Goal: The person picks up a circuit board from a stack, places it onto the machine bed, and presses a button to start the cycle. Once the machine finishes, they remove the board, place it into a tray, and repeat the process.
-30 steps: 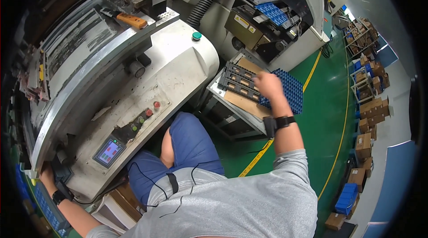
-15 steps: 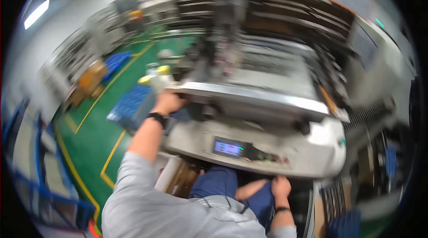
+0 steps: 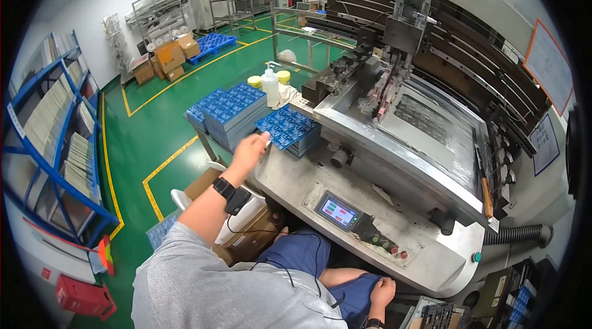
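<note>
My left hand [image 3: 248, 155] is beside the near left corner of a short stack of blue printed panels [image 3: 288, 127]. Its fingers are bunched together, and whatever may be between them is hidden. Left of that, a taller stack of the same blue panels [image 3: 237, 110] stands on a side surface. My right hand [image 3: 383, 292] rests on my thigh, fingers curled in and nothing seen in them. In front of me is a screen printing machine [image 3: 370, 205] with a metal-framed screen [image 3: 394, 150] tilted above its bed. A small lit touch panel [image 3: 338, 210] sits at its front.
A white pump bottle [image 3: 270, 85] and yellow-lidded jars [image 3: 283, 76] stand behind the stacks. A wooden-handled tool [image 3: 486, 196] lies along the frame's right side. Blue shelving [image 3: 55, 125] stands far left; cardboard boxes [image 3: 169, 56] and a blue pallet [image 3: 211, 44] lie farther back.
My left hand has left the screen frame's front left edge and is now by the short panel stack. The view has swung left and sharpened. My right hand remains on my lap.
</note>
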`<state>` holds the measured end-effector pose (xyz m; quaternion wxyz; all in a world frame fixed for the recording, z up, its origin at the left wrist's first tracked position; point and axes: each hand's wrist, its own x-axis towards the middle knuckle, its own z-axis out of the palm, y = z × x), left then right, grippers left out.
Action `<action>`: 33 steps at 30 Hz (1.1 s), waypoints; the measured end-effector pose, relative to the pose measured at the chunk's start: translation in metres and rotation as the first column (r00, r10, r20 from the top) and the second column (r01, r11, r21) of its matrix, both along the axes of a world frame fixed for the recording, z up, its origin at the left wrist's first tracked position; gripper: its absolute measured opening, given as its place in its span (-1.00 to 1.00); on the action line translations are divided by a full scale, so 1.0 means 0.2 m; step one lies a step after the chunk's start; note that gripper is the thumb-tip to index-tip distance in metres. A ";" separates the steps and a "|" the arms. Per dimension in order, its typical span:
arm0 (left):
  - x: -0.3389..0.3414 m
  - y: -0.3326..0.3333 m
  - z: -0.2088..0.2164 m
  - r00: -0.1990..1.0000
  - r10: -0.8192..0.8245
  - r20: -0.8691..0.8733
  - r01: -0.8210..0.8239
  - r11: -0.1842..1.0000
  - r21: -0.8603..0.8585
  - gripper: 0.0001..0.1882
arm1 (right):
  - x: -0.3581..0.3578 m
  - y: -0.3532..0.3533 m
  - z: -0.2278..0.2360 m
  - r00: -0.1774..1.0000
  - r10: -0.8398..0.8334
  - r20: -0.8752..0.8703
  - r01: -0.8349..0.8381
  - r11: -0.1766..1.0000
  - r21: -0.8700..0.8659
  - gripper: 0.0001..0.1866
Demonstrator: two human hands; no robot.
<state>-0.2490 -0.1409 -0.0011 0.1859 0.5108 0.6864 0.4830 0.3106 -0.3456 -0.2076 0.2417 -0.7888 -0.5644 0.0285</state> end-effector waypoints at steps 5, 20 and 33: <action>0.21 0.05 -0.04 0.615 -0.210 0.760 0.412 0.908 -0.082 -0.44 | 0.01 0.00 -0.01 1.000 -0.018 -0.013 0.017 0.998 -0.057 -0.93; -0.16 0.36 0.27 0.770 -0.135 0.623 -0.014 0.974 0.227 -0.55 | -0.03 0.00 -0.01 0.997 -0.077 0.020 0.078 0.995 -0.060 -0.90; 0.14 0.88 0.08 0.453 -0.347 0.821 0.030 0.927 0.374 -0.56 | -0.13 -0.05 0.21 0.998 0.065 0.010 -0.058 0.948 -0.314 -0.80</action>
